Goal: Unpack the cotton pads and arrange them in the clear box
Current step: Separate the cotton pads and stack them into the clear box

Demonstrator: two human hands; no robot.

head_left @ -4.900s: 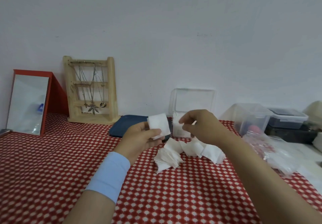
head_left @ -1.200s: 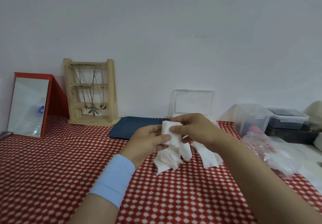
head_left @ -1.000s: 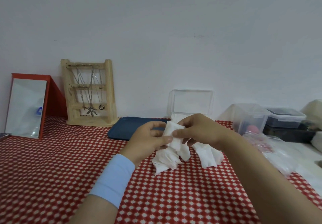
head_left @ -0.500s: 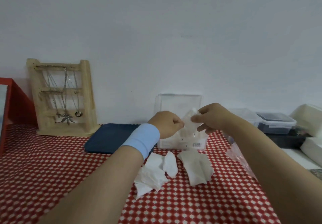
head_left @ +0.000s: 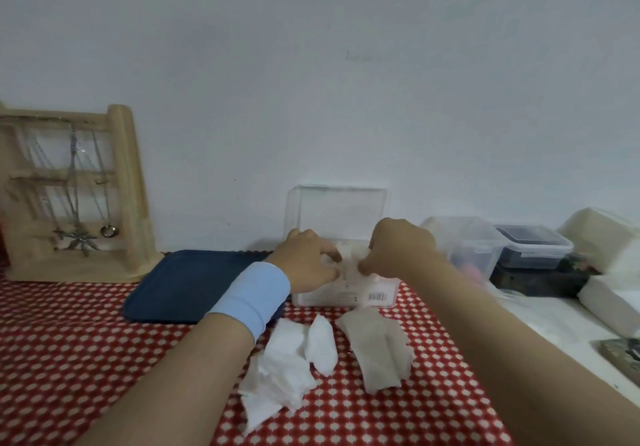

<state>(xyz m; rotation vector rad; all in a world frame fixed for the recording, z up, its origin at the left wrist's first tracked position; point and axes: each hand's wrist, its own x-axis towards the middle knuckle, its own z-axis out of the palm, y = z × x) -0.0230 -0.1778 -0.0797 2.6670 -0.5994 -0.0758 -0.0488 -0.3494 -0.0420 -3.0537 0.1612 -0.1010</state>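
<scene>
White cotton pads point(head_left: 350, 259): a small bunch in the open top of the clear box point(head_left: 332, 297), directly between the two hands.

Left hand point(head_left: 308, 262): fingers curled downward, tips pinching the bunch from its left side; pale blue wristband point(head_left: 252, 295) on the wrist.

Right hand point(head_left: 398, 251): fingers curled, thumb and fingertips pinching the same bunch from its right side. Blur hides the finer finger placement.

Clear box: stands on the red-and-white checked tablecloth point(head_left: 69, 352) close to the wall, with a barcode label on its front wall; lid point(head_left: 337, 213) upright behind the hands.

Loose pads point(head_left: 287, 362): a crumpled white heap on the cloth just in front of the box, below the left wrist. One folded pad lies beside it, and a shaded stack point(head_left: 377, 348) sits under the right forearm.

Dark blue tray point(head_left: 194, 282): flat, just left of the box.

Wooden jewellery stand point(head_left: 121, 196): far left against the wall, with chains hanging on it.

Plastic containers point(head_left: 478, 244): right of the box, one clear and one dark-lidded.
</scene>
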